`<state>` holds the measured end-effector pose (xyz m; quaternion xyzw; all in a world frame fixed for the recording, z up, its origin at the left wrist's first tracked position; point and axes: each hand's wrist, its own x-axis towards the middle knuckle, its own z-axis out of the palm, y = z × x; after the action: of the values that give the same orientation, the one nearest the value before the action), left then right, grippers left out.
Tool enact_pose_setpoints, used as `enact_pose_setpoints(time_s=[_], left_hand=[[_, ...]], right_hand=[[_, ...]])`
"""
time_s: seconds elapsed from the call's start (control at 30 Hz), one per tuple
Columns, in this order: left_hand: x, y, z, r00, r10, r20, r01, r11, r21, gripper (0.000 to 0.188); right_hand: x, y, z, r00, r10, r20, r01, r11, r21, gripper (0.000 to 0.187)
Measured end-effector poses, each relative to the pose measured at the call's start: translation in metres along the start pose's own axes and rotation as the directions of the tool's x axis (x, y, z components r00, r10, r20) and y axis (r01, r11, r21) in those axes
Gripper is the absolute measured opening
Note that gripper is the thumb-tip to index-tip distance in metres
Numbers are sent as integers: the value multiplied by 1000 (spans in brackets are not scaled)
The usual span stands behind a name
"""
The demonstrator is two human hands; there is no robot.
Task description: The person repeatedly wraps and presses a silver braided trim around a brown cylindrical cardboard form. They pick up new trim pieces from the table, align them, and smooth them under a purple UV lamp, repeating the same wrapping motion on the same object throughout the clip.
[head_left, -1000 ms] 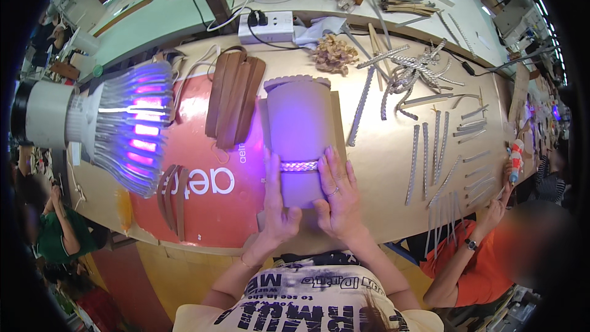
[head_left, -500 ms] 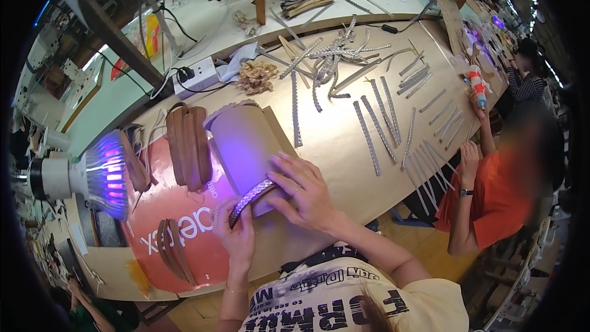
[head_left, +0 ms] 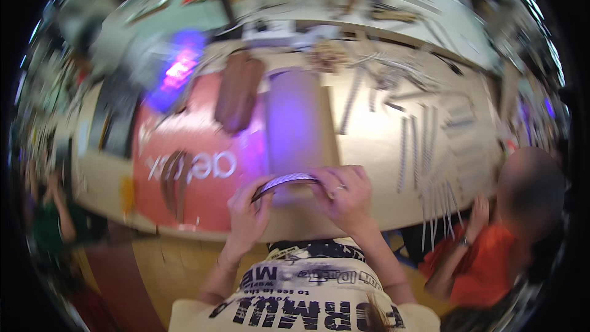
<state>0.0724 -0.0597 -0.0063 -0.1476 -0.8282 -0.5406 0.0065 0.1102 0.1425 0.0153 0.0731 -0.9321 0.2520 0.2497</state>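
Pale strip (head_left: 286, 180) bowing upward, long axis running nine to three o'clock, left hand (head_left: 247, 211) pinching its nine o'clock end, right hand (head_left: 346, 195) gripping the other, purple-lit board (head_left: 294, 122) lying at twelve o'clock.

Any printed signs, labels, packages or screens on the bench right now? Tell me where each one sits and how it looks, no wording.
Red mat: flat on the bench, left of the hands, a red sheet with large white lettering, partly lit purple.
Shirt print: on the person's own pale shirt at the lower edge, bold black lettering.
No packages or screens can be made out; the picture is blurred.
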Motion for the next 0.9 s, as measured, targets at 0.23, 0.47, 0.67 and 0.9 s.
enact_pose_setpoints(time_s=[0.23,0.47,0.67,0.9], left_hand=[[-36,-53,-39,881,-91,-464,224,945,239,14],[-49,-106,-85,802,-20,-598,469,640,608,22],[-38,-97,-89,834,232,-501,386,404,830,29],[-16,-44,-14,828,359,-431,102,659,745,33]], right_hand=[[-6,2,1,1000,7,12,-7,999,45,41],[-24,34,-15,972,226,60,-228,973,23,35],[-36,50,-24,955,295,12,-295,955,-13,29],[-58,82,-44,903,415,-115,-424,903,-74,18]])
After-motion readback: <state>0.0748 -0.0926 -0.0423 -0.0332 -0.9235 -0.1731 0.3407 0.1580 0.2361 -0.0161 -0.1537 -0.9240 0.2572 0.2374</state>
